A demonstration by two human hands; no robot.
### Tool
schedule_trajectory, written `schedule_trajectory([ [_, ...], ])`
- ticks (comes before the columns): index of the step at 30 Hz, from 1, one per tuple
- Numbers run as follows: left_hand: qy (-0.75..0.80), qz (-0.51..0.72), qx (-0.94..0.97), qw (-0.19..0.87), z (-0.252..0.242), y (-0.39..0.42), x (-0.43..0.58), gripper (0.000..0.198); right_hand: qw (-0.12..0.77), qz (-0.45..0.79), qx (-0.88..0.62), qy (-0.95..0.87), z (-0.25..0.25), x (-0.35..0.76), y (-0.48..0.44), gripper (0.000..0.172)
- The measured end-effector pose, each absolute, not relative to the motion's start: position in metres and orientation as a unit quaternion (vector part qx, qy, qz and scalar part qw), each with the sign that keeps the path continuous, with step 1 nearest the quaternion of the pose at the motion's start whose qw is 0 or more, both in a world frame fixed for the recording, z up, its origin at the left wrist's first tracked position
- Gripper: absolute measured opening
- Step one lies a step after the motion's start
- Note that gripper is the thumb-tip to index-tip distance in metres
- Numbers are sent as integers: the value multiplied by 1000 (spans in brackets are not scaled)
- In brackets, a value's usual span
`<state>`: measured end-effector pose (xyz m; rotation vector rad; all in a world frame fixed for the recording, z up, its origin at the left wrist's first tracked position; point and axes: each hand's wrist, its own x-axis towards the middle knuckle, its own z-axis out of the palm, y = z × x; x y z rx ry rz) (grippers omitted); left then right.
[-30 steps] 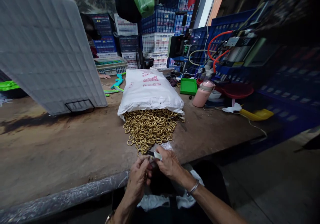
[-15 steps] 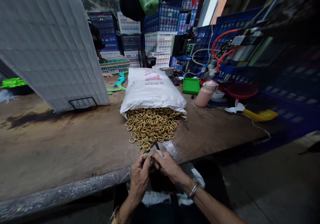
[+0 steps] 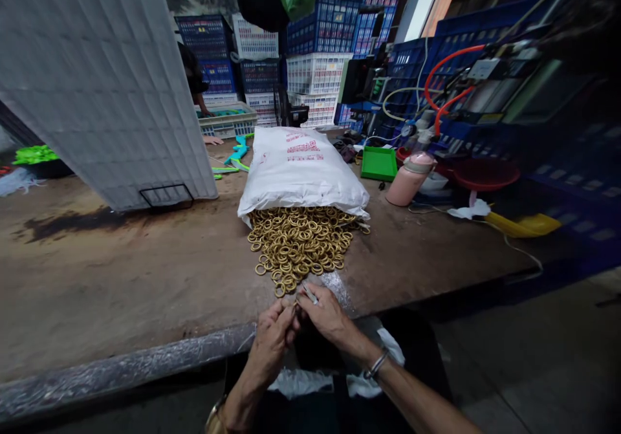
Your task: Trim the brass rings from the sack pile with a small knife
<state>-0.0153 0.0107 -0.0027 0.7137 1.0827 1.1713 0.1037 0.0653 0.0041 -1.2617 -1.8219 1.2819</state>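
Note:
My left hand [image 3: 274, 334] is closed in a pinch at the table's front edge. A sliver of a gold ring [image 3: 295, 304] shows at its fingertips; the fingers hide the rest. Close beside it, my right hand [image 3: 324, 311] is wrapped round a slim, knife-like tool [image 3: 310, 294] with a pale handle. The fingertips of both hands meet at the ring. Just beyond them lies a heap of gold rings [image 3: 301, 243], spilling from the mouth of a white sack [image 3: 305, 169] with red print. The sack lies flat on the table [image 3: 145, 279].
At left stands a tall grey ribbed panel [image 3: 107, 97] on a wire foot. To the right are a green tray [image 3: 378, 163], a pink bottle [image 3: 410, 180] and a red dish [image 3: 485, 174]. Behind the sack, another person's hand [image 3: 212, 140] rests near a crate [image 3: 233, 125]. Stacked crates [image 3: 317, 74] rise behind.
The tool in my right hand has tilted, and its dark tip no longer shows beyond the fingers. Both hands stay together at the ring. The whole view has shifted slightly.

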Motion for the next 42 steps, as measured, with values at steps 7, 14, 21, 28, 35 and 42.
schedule_trajectory([
  [7, 464, 503, 285, 671, 2, 13, -11, 29, 296, 465, -483, -680, 0, 111, 71, 20],
  [14, 488, 519, 277, 644, 3, 15, -11, 31, 213, 342, -470, -785, -2, 116, 64, 12],
  [21, 507, 518, 285, 627, 0, 14, -10, 31, 162, 257, -478, -824, -2, 117, 57, 14],
  [28, 509, 524, 305, 610, -5, 12, -11, 30, 148, 275, -459, -831, 2, 118, 57, 15],
  [35, 496, 539, 299, 611, -10, 14, -13, 28, 136, 250, -454, -844, 0, 119, 53, 17],
  [42, 520, 533, 303, 595, -2, 13, -11, 34, 126, 227, -473, -842, 5, 117, 50, 24],
])
